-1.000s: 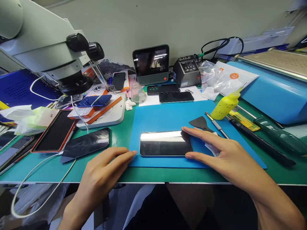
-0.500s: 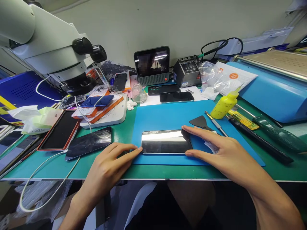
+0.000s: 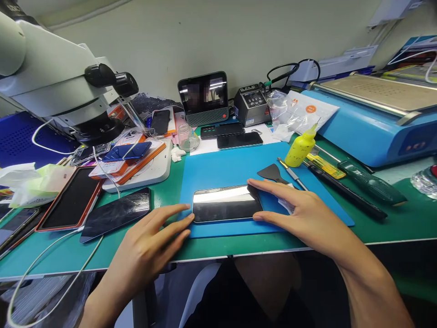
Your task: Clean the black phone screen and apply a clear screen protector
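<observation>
The right hand (image 3: 300, 212) is spread wide, its thumb at the near right corner of a phone (image 3: 225, 210) and its forefinger at the far right corner; whether it grips or only rests there, I cannot tell. The left hand (image 3: 150, 241) is loosely open and grasps nothing, one fingertip at or just beside the phone's near left corner. The phone lies flat, screen up, on the near part of a blue mat (image 3: 232, 166).

An uneven push from either side could skew the phone on the mat, and bare fingertips could smear its glossy screen. Just beyond the right hand lie a black scraper (image 3: 271, 173) and a thin metal pen (image 3: 292, 174); a careless sweep that way could scatter them or tip the yellow bottle (image 3: 300, 149), which has a needle tip. On the left, a white cable (image 3: 51, 246) runs to a second phone (image 3: 116, 214); if the left forearm caught it, that phone could be dragged.

As for writing, the white bag (image 3: 319, 111) at the far right bears a round orange label, too small to read. Letters top the dark control box (image 3: 252, 107), but blur defeats them. I can make out no brand.
</observation>
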### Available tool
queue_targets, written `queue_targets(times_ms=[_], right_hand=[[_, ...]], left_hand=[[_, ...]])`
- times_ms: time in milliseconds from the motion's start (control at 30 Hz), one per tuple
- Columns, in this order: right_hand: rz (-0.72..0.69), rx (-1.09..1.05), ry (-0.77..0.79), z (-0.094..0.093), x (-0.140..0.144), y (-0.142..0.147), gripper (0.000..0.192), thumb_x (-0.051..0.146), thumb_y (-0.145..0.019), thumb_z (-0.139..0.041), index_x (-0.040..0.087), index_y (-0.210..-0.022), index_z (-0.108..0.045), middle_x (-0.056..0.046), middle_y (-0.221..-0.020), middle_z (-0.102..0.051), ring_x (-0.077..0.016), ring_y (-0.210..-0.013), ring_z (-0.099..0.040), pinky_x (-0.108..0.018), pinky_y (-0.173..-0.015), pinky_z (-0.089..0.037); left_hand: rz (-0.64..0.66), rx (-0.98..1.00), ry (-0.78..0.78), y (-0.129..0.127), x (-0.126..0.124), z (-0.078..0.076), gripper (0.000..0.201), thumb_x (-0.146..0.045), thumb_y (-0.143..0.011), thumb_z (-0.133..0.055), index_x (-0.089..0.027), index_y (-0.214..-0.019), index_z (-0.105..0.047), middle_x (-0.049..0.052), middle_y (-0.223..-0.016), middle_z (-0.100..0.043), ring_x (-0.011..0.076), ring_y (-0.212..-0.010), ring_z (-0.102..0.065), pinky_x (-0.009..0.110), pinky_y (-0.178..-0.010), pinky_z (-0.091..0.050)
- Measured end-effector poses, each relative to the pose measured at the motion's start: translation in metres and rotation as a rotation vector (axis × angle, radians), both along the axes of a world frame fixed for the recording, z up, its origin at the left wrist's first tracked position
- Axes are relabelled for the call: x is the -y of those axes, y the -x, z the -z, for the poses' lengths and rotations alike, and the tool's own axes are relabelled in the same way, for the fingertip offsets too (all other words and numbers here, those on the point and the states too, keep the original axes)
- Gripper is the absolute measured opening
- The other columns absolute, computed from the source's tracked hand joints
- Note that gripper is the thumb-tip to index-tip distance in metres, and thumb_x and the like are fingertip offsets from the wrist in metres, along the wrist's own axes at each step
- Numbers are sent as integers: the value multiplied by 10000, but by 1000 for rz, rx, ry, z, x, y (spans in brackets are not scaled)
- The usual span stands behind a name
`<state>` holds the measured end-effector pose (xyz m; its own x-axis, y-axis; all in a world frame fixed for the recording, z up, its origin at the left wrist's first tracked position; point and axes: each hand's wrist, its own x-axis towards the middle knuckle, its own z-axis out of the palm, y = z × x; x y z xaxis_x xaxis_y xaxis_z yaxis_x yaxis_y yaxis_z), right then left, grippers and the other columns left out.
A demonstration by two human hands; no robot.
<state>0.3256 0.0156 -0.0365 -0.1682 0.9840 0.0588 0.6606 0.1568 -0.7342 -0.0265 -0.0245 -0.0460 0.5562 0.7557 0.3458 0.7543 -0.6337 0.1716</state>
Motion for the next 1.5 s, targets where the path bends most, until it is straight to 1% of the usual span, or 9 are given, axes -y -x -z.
queue_targets(times_ms=[133, 200, 300, 400, 500, 633, 733, 1000, 1500], right_hand=[[-5, 1, 8, 1, 0, -1, 601, 495, -841, -818, 423, -1430, -720, 71, -1495, -705, -342, -1432, -617, -565, -1290, -406], [-5, -2, 26, 1, 0, -1, 618, 497, -835, -826, 426, -1439, -712, 71, -1513, -691, -342, -1459, -596, -567, -1301, -393], [-10, -5, 31, 1, 0, -1, 629, 491, -846, -826, 426, -1458, -696, 73, -1534, -674, -331, -1492, -568, -559, -1312, -383], [-15, -7, 16, 1, 0, -1, 624, 470, -852, -830, 419, -1460, -696, 72, -1531, -676, -324, -1494, -567, -549, -1302, -406], [-18, -6, 5, 1, 0, 0, 622, 448, -857, -837, 418, -1461, -695, 73, -1524, -682, -323, -1485, -576, -547, -1294, -422], [-34, -1, -7, 2, 0, -1, 623, 446, -862, -850, 413, -1463, -693, 68, -1519, -688, -316, -1473, -587, -544, -1306, -407], [-41, -6, -15, 3, 1, -2, 622, 438, -866, -855, 396, -1465, -694, 56, -1517, -692, -313, -1464, -596, -533, -1302, -416], [-73, -24, -30, 2, 3, -1, 656, 418, -886, -862, 371, -1507, -656, 67, -1553, -661, -282, -1497, -565, -478, -1319, -399], [-73, -21, -21, 1, 4, -1, 677, 410, -883, -870, 370, -1520, -645, 56, -1572, -642, -294, -1536, -525, -501, -1336, -374]], left_hand=[[-17, 26, 56, -7, -15, -7, 171, -399, -1064, -683, -303, -1205, -664, 24, -1620, -567, 254, -1461, -555, 465, -1206, -479], [-7, 41, 91, -10, -23, -8, 176, -454, -1054, -685, -296, -1123, -649, 19, -1635, -563, 269, -1536, -489, 510, -1245, -454], [-17, 81, 181, -13, -31, -7, 198, -498, -1056, -665, -307, -1095, -633, 3, -1650, -554, 265, -1593, -424, 549, -1282, -419], [-71, 135, 299, -14, -35, -6, 233, -555, -1041, -667, -334, -1112, -637, -20, -1631, -570, 270, -1565, -461, 555, -1265, -435], [-115, 186, 388, -14, -36, -6, 264, -588, -1024, -679, -374, -1173, -640, -45, -1615, -579, 261, -1503, -529, 515, -1223, -479], [-150, 239, 418, -16, -35, -5, 410, -614, -1006, -694, -464, -1365, -565, -81, -1600, -587, 234, -1499, -536, 483, -1257, -448], [-198, 264, 446, -17, -34, -3, 473, -638, -989, -703, -475, -1401, -538, -87, -1597, -588, 240, -1510, -530, 477, -1269, -440], [-237, 204, 393, -19, -31, 0, 616, -640, -984, -692, -501, -1530, -442, -74, -1574, -597, 264, -1456, -580, 495, -1238, -476], [-256, 207, 389, -18, -31, 2, 650, -706, -965, -679, -508, -1542, -457, -78, -1592, -604, 277, -1473, -589, 475, -1212, -527]])
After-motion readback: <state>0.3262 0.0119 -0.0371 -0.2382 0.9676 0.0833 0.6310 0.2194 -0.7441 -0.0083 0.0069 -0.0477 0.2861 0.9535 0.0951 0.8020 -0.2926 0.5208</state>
